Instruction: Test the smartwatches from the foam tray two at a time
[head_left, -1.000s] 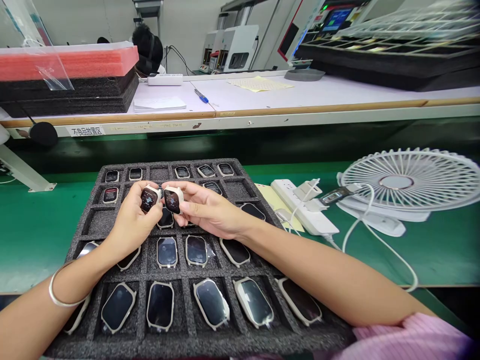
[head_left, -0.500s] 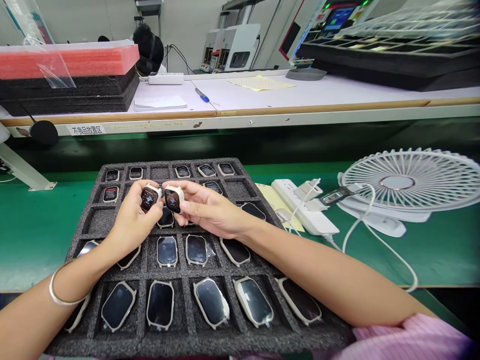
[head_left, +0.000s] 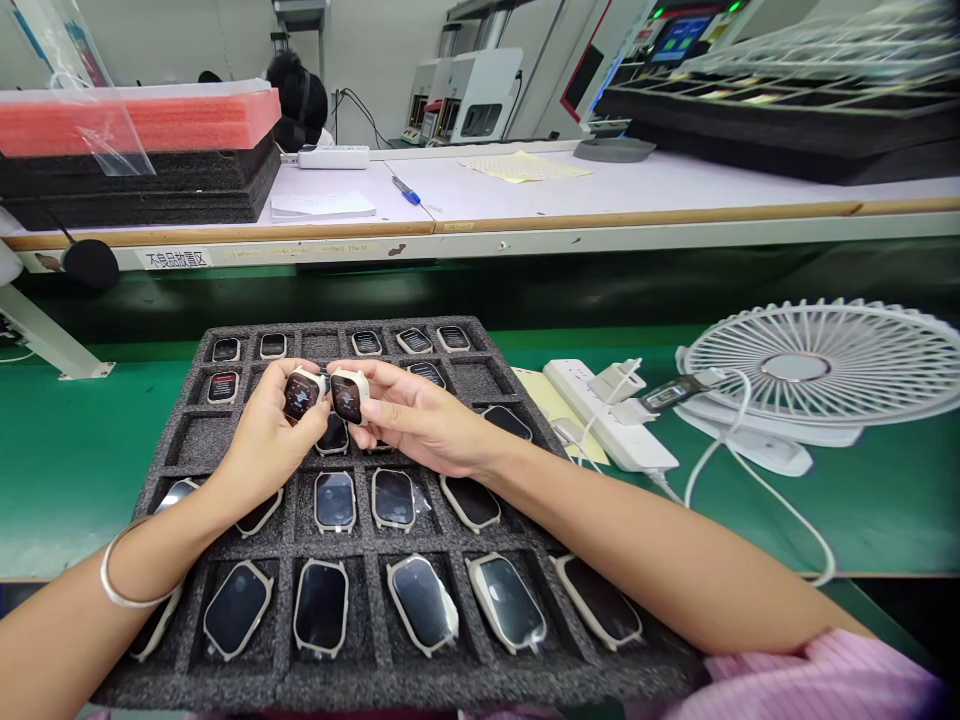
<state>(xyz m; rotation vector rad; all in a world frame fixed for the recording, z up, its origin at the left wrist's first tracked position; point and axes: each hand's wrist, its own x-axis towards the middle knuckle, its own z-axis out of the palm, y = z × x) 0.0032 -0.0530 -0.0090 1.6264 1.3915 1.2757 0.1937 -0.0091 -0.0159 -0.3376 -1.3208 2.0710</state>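
My left hand (head_left: 274, 425) pinches a smartwatch case (head_left: 301, 395) without a strap, its dark screen lit with a small graphic. Close beside it, my right hand (head_left: 420, 415) grips a second smartwatch case (head_left: 347, 397) between thumb and fingers, its screen also lit. Both are held up over a dark grey foam tray (head_left: 365, 578), screens turned toward me. Several more strapless watch cases lie in the tray's compartments, among them one watch (head_left: 321, 607) in the front row and another (head_left: 334, 501) behind it. My hands and forearms hide some compartments.
Right of the tray lie a white power strip (head_left: 600, 410) with plugs and cables, and a white fan (head_left: 810, 365). A raised shelf (head_left: 480, 205) runs along the back, bearing pink and black foam (head_left: 150, 125), a blue pen (head_left: 406, 190) and black trays (head_left: 772, 130).
Both hands keep hold of the two watches in nearly the same place. The whole view has shifted very slightly.
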